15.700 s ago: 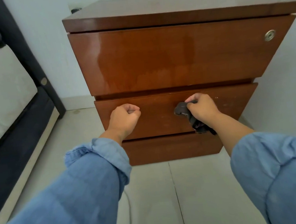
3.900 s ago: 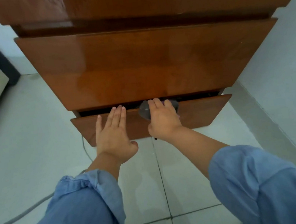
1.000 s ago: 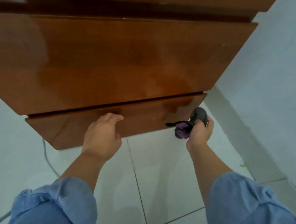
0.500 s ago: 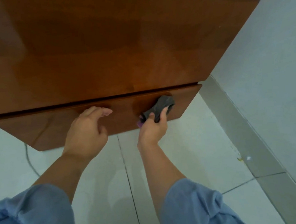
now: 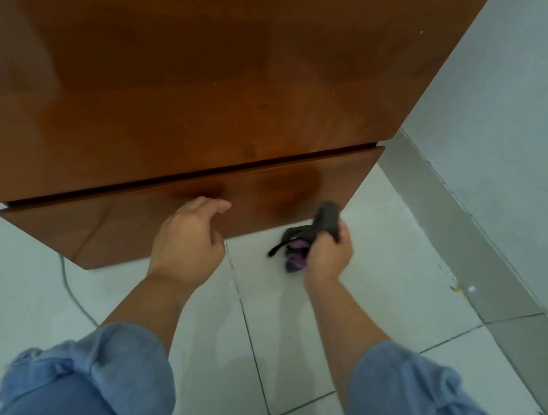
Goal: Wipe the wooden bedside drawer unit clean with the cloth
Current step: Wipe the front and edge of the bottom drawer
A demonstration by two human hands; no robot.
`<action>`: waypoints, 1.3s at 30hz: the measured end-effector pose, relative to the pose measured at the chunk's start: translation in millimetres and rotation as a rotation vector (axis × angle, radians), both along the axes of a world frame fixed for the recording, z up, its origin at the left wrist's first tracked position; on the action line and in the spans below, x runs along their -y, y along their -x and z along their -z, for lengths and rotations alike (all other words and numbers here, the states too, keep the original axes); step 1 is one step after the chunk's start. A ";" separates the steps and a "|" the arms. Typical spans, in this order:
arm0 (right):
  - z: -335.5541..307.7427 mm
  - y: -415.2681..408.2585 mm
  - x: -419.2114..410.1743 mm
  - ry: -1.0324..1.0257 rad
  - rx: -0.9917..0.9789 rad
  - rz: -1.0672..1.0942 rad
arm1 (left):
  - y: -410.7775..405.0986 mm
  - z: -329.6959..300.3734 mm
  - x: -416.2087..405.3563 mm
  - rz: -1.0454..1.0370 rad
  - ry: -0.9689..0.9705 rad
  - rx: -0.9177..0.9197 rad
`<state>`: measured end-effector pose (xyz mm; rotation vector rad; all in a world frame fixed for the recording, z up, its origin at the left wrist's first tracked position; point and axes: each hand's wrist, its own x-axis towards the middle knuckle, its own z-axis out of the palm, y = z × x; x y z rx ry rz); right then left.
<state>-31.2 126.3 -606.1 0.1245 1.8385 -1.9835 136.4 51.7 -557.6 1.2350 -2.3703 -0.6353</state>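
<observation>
The glossy brown wooden drawer unit [image 5: 205,79] fills the top of the head view, seen from close above. Its bottom drawer front [image 5: 125,219] sits just under the larger middle one. My left hand [image 5: 188,241] rests against the bottom drawer's lower edge, fingers curled and holding nothing. My right hand [image 5: 328,257] is closed on a crumpled dark grey cloth with a purple patch [image 5: 306,237]. The cloth's top touches the lower right corner of the bottom drawer front.
White floor tiles [image 5: 360,299] lie below the unit. A pale wall with a grey skirting board [image 5: 473,254] runs close along the right side. A thin grey cable [image 5: 72,296] trails over the floor at the left. Blue sleeves cover both forearms.
My right hand has slid the cloth rightward and down along the bottom drawer front to its lower right corner. The left hand has stayed on the drawer's lower edge.
</observation>
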 end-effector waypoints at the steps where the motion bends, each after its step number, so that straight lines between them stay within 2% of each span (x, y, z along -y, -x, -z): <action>1: 2.0 16.6 -2.3 -0.043 0.021 0.026 | 0.0 0.2 0.6 -0.010 -0.007 0.000; 5: -1.1 70.1 3.8 -0.087 0.181 -0.100 | -8.3 1.7 4.1 -0.025 -0.018 0.002; 8: 0.5 62.8 25.2 -0.044 0.314 -0.197 | -18.2 2.4 6.4 -0.022 -0.016 0.010; 10: 2.2 40.3 37.7 -0.017 0.392 -0.181 | -26.5 2.8 6.5 -0.019 0.004 0.029; 15: 1.7 -41.1 52.0 -0.080 0.328 -0.265 | -45.1 0.4 6.5 -0.038 0.014 0.037; 19: 1.3 -99.8 59.8 0.097 0.617 -0.364 | -62.6 -0.5 8.5 -0.108 0.028 0.016; 20: 1.2 -114.1 60.1 0.098 0.619 -0.422 | -68.7 0.0 9.3 -0.129 0.027 0.021; 23: 5.4 -137.3 54.2 0.000 0.531 -0.609 | -78.5 1.6 13.4 -0.177 0.023 0.046; 25: 5.5 -139.9 46.5 -0.030 0.443 -0.612 | -86.0 -1.1 13.5 -0.198 0.008 0.036; 29: -20.2 -109.1 38.2 -0.004 0.207 -0.310 | -96.2 -12.3 13.0 -0.244 -0.018 -0.006; 32: -35.7 -91.8 41.5 -0.076 -0.106 -0.222 | -111.5 -17.6 13.7 -0.278 -0.027 -0.029; 34: -32.2 -107.2 45.7 -0.192 -0.229 -0.234 | -126.6 -17.6 14.8 -0.307 -0.044 -0.033; 39: -8.1 -154.1 51.7 -0.243 -0.280 -0.473 | -152.1 -17.3 16.9 -0.405 -0.061 -0.019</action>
